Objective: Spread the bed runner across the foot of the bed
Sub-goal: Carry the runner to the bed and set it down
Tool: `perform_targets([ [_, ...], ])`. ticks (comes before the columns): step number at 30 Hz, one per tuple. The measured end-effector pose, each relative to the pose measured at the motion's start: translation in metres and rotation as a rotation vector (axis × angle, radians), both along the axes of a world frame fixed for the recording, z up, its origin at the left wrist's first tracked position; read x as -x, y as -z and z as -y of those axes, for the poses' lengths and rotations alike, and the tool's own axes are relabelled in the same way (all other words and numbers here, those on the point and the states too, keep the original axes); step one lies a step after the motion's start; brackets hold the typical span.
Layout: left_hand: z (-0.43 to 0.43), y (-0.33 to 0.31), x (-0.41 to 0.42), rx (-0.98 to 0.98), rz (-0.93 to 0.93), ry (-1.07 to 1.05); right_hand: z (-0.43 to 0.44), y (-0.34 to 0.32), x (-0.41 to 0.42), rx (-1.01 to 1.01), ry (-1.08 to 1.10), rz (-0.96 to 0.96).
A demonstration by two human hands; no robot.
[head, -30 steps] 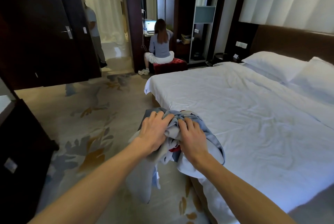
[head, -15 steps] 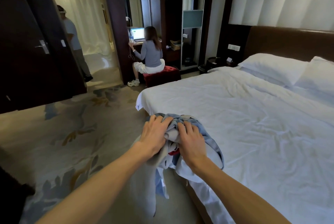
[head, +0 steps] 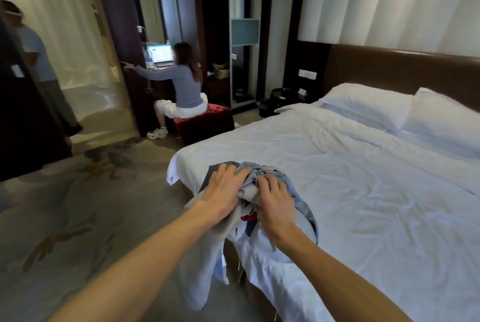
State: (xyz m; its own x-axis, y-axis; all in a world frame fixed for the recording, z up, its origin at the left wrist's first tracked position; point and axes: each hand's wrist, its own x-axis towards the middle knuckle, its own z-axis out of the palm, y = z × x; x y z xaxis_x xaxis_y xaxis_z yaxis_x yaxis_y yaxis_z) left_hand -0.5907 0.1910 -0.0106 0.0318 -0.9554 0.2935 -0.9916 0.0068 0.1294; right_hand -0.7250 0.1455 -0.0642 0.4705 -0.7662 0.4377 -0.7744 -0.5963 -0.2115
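The bed runner [head: 249, 189] is a bunched blue-grey and white cloth with a red patch, lying on the near corner at the foot of the bed [head: 363, 191]. Part of it hangs over the bed's edge toward the floor. My left hand [head: 223, 191] grips the bundle's left side, fingers curled into the folds. My right hand [head: 276, 202] clutches its right side, close beside the left hand. The white duvet is wrinkled and covers the rest of the mattress.
Two white pillows [head: 368, 103] rest against the brown headboard [head: 402, 67]. A person sits on a red stool [head: 205, 124] at a desk with a laptop [head: 161, 55]. Another person [head: 39, 67] stands at the left by a dark door. Patterned carpet [head: 78, 217] spreads to the left.
The view has swung left-to-right and closer to the bed. Both hands stay clenched on the bundled runner at the bed's corner. The seated person has reached an arm out to the left.
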Motion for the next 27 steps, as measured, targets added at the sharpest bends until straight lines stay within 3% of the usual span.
perform_targets([
  [11,0.172,-0.004,-0.043,0.003,0.072,0.344,0.110,-0.010,-0.034,-0.011,0.339,0.012],
  [27,0.435,0.032,0.050,-0.120,0.116,0.598,0.339,0.036,0.045,-0.102,0.588,0.085],
])
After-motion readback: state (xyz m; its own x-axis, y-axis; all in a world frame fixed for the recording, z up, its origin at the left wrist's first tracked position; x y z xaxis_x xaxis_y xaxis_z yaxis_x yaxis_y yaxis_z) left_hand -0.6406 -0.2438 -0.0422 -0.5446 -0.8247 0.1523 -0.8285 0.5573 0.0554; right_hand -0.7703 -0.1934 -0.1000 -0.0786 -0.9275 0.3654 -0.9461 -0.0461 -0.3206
